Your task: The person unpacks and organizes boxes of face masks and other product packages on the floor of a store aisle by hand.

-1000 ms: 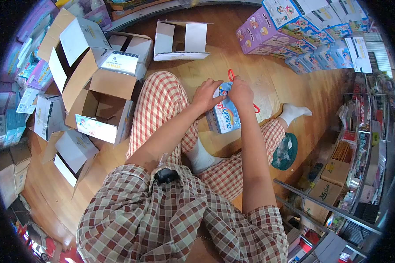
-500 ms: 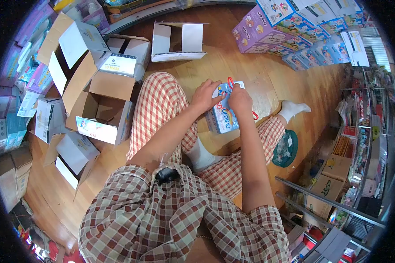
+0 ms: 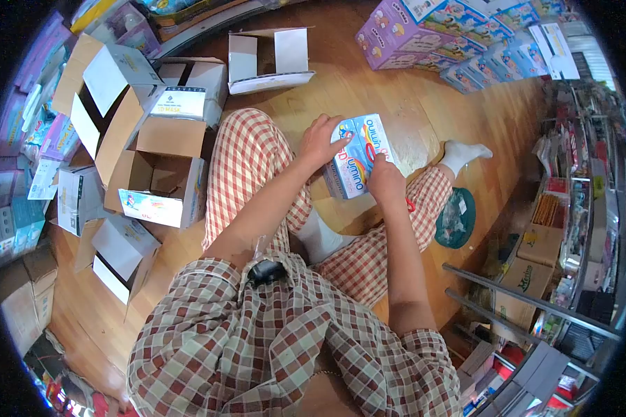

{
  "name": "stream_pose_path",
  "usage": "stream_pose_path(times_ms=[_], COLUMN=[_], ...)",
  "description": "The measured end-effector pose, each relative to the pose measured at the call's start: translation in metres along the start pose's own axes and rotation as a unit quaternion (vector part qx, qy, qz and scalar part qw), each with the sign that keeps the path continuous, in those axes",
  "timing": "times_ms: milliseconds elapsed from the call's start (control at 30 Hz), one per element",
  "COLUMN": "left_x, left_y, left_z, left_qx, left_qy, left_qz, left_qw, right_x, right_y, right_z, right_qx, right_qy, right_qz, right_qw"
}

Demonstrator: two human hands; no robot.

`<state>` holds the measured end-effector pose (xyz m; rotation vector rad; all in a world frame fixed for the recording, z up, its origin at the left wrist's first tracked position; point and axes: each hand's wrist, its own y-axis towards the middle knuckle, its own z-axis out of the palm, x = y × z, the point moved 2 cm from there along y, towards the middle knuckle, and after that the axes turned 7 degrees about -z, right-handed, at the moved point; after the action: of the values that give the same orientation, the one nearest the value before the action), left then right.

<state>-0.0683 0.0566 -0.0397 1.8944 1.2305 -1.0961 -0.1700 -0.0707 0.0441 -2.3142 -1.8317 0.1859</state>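
A blue and white printed carton sits upright on the floor between my legs. My left hand grips its left edge, fingers over the side and thumb on the top face. My right hand is closed around a red-handled tool at the carton's near right side. One red loop shows above the fist and another bit of red below it. The rest of the tool is hidden by my fingers. On the carton's top, a seam runs between two printed panels.
Several opened cartons lie to the left, with another open box ahead. Stacked printed boxes stand at the far right. A green basket is beside my right leg, near a metal rack and filled shelves.
My right hand has drawn down toward me with the red-handled tool, uncovering more of the carton's top. My left hand still grips the carton's left edge. The camera view has shifted slightly.
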Motion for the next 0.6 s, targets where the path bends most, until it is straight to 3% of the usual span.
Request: stream_pose_path(times_ms=[467,533,600], left_x=[-0.004,0.000,-0.001], left_y=[-0.003,-0.002,0.000], left_z=[0.000,0.002,0.006], left_qx=[-0.018,-0.021,-0.025], left_qy=[-0.001,0.005,0.000], left_qz=[-0.023,-0.007,0.001], left_qw=[1.000,1.000,1.000], right_x=[-0.027,-0.034,-0.039], right_y=[-0.073,-0.095,-0.109], right_z=[0.014,0.026,0.022], right_qx=[0.025,0.082,0.040], right_qy=[0.015,0.041,0.075], right_qz=[0.028,0.079,0.132], right_qw=[0.999,0.993,0.988])
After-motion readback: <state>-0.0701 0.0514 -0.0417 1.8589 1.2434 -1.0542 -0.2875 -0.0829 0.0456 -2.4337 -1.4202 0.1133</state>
